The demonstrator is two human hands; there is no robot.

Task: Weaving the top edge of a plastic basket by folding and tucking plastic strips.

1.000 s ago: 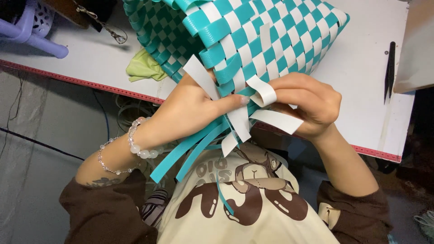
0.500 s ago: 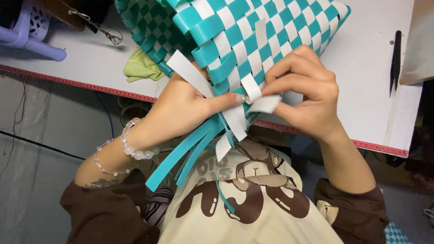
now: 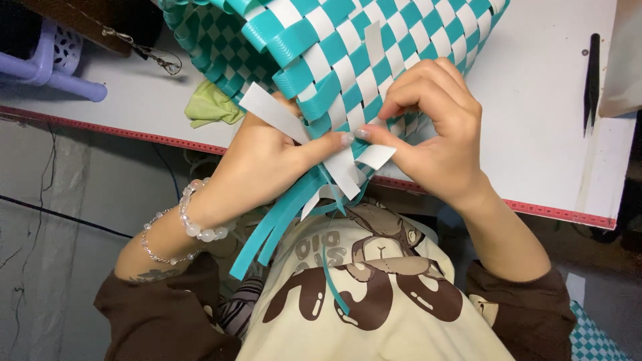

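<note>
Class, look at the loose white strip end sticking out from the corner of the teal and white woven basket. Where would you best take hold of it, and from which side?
Probably pinch the white strip near its free end, on its flat faces, coming from the left of the woven basket. It is thin and flat, and it juts out up-left above the left hand, clear of the weave. The right hand crowds the other side.

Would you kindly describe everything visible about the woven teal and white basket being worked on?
The woven basket is a checkered plait of flat teal and white strips that look like glossy plastic. It is tilted, partly over the white table, its top cut off by the frame. Its near corner is unfinished: loose white strip ends stick out and teal strip ends hang down. The left hand grips that corner, and the right hand pinches a white strip there.
</note>
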